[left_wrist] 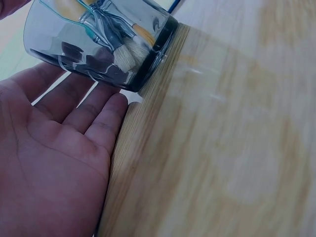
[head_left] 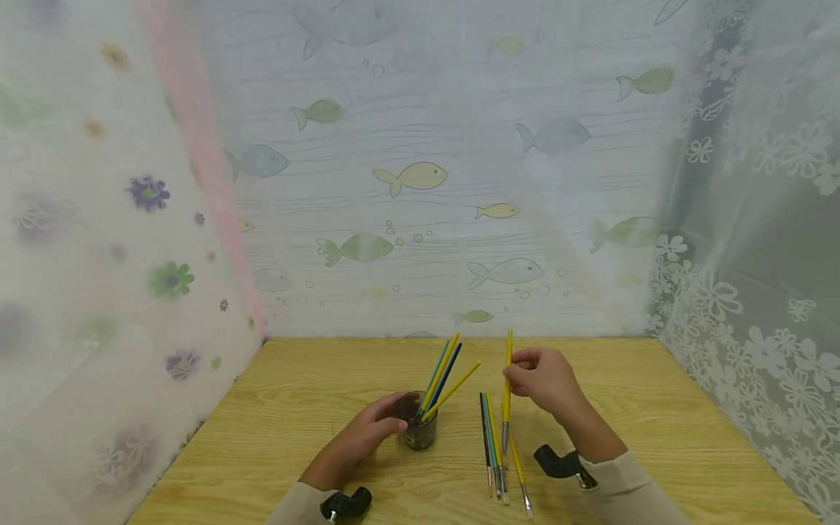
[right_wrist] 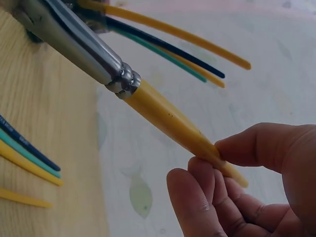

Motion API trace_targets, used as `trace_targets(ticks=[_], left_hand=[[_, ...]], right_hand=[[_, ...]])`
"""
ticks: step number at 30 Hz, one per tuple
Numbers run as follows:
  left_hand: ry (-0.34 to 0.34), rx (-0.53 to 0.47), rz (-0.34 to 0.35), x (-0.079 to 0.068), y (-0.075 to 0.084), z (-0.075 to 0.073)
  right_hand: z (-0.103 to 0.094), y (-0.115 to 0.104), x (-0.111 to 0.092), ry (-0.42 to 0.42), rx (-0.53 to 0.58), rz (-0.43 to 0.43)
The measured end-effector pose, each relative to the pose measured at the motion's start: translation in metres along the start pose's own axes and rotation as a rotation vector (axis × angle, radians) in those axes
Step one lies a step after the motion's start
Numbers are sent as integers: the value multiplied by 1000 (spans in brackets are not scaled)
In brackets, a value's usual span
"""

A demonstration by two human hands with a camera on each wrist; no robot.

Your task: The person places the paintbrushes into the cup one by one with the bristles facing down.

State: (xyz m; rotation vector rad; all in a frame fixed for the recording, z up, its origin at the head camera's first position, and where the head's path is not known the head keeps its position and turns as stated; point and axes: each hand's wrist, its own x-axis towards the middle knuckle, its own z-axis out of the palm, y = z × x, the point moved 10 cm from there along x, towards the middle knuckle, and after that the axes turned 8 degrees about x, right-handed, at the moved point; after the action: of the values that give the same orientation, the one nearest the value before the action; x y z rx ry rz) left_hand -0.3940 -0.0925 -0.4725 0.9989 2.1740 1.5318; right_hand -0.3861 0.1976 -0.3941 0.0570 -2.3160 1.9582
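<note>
Near the table's middle stands a smoky clear glass (head_left: 420,436) holding several paintbrushes (head_left: 441,379), bristles down, with yellow, teal and dark blue handles. My left hand (head_left: 370,430) holds the glass loosely from its left side, fingers behind and thumb at the front; the left wrist view shows the fingers against the glass (left_wrist: 101,49). To the right, my right hand (head_left: 546,380) pinches a yellow-handled paintbrush (head_left: 507,397) near the upper part of its handle. Its metal ferrule (right_wrist: 81,47) points down, above other brushes.
Several paintbrushes (head_left: 492,445) lie on the wooden table (head_left: 262,437) right of the glass, their bristles toward me. One yellow brush (head_left: 518,467) lies slightly apart on the right. A fish-patterned curtain (head_left: 420,219) hangs behind the table, with flowered curtains at both sides.
</note>
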Motion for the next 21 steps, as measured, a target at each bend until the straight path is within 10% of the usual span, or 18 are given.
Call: trace_targets(ticks=[21], left_hand=[[15, 1, -23, 0, -1, -1]], right_hand=[[-9, -38, -12, 79, 162, -102]])
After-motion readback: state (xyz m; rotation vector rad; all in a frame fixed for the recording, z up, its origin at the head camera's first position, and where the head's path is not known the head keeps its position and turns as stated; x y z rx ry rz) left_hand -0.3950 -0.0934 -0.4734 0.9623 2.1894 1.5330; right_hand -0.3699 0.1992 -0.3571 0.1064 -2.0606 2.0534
